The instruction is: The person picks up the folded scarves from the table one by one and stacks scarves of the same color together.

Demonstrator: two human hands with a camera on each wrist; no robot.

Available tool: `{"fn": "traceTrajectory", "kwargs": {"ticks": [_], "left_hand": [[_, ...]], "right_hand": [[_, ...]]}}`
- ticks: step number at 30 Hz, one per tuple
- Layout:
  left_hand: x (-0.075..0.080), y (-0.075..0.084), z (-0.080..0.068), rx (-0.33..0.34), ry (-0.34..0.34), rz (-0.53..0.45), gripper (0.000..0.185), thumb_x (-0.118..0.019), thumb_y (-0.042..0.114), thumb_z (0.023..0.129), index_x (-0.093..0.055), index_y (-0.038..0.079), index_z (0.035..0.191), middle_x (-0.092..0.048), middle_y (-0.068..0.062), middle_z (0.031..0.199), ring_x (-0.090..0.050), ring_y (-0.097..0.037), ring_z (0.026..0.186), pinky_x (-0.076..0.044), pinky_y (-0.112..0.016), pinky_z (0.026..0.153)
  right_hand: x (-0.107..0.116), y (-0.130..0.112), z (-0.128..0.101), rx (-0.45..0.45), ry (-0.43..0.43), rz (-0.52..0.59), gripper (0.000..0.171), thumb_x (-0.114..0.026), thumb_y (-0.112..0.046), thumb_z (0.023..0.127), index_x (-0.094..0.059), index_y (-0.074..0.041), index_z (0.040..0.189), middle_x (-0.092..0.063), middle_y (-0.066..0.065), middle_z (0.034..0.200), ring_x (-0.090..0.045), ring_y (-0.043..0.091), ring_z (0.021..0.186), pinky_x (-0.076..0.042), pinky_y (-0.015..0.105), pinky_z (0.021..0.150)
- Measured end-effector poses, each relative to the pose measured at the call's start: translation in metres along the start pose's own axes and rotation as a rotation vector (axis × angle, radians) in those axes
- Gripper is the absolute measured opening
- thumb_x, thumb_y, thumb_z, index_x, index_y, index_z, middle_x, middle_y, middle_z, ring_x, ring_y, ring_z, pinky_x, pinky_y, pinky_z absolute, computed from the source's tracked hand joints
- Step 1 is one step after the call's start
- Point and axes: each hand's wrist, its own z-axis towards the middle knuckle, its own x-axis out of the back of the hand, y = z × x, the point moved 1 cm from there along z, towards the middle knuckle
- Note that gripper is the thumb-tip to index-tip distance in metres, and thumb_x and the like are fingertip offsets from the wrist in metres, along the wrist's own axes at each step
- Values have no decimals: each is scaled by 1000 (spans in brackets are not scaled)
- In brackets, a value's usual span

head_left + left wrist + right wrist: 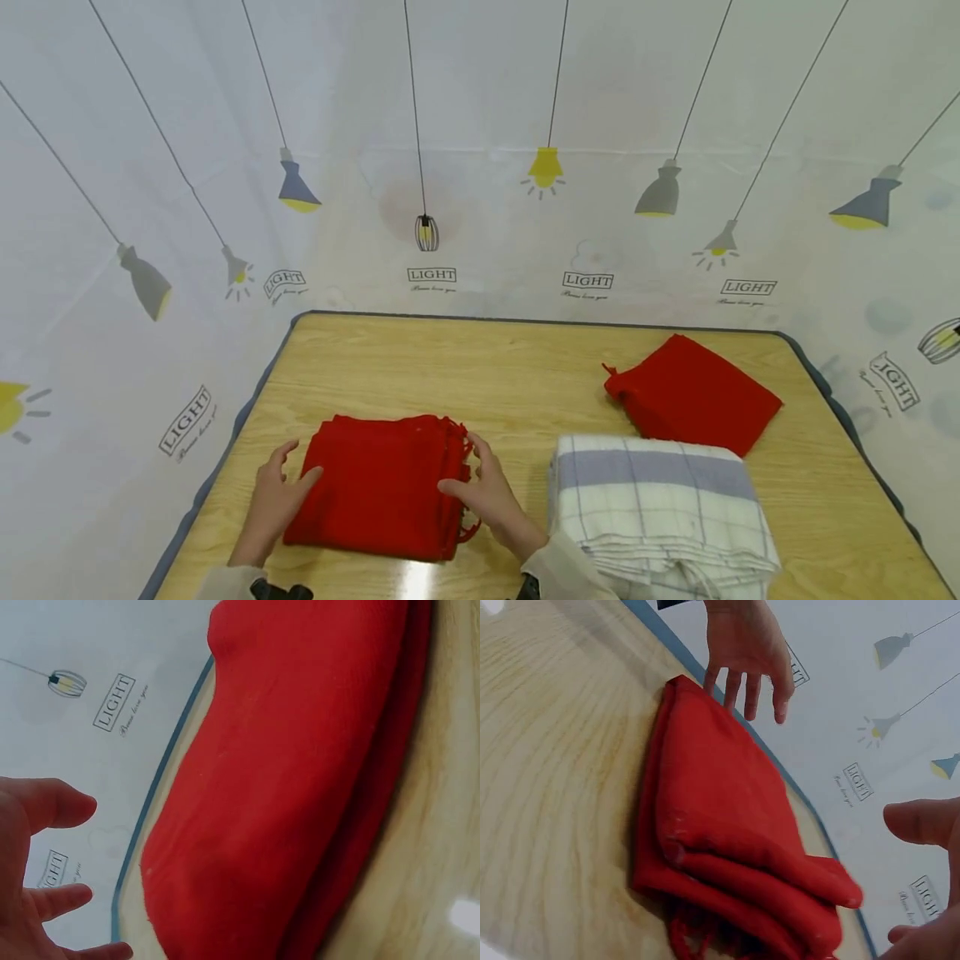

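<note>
A stack of red drawstring bags [375, 487] lies flat on the wooden table, with cords hanging out at its right side. My left hand [273, 500] is at the stack's left edge, fingers spread and thumb apart, holding nothing. Around the right edge stands my right hand [491, 496], its thumb overlapping the top bag in the head view. The right wrist view shows its fingers [922, 821] apart from the cloth. Layered folds of the stack [727, 795] show there, with my left hand [750, 656] beyond them.
A folded white towel [660, 508] with blue checks sits to the right of my right hand. Behind it lies a single red drawstring bag [697, 396], set askew. A white curtain printed with lamps [480, 192] encloses the table [450, 358].
</note>
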Motion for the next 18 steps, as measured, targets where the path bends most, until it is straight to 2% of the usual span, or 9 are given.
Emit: {"fn": "traceTrajectory", "kwargs": {"ticks": [4, 10, 15, 18], "left_hand": [[-5, -8, 4, 40, -42, -47, 74, -54, 32, 95, -14, 0, 149, -13, -39, 148, -23, -55, 134, -27, -63, 106], [-14, -11, 6, 79, -35, -11, 74, -53, 42, 94, -21, 0, 146, -31, -35, 142, -37, -48, 128, -34, -60, 102], [-20, -5, 5, 55, -36, 21, 65, -54, 33, 94, -27, -1, 142, -33, -33, 142, -37, -46, 128, -35, -60, 102], [-23, 0, 3, 17, -17, 13, 55, -56, 20, 92, -34, 0, 138, -43, -33, 132, -49, -44, 115, -47, -55, 89]], "right_hand": [[-5, 8, 5, -46, 0, 102, 86, -68, -17, 85, -14, -10, 152, -15, 29, 152, -31, 53, 131, -44, 65, 89], [-17, 15, 10, -129, 4, 169, 87, -71, -15, 84, -15, -11, 150, -30, 23, 146, -40, 48, 127, -44, 63, 91], [-27, 24, 13, -127, 40, 109, 89, -73, -5, 77, -20, -11, 147, -39, 22, 140, -46, 42, 123, -42, 58, 98], [-29, 27, 14, -103, 65, 93, 84, -71, 4, 72, -27, -10, 143, -41, 22, 136, -48, 40, 119, -43, 55, 97]]}}
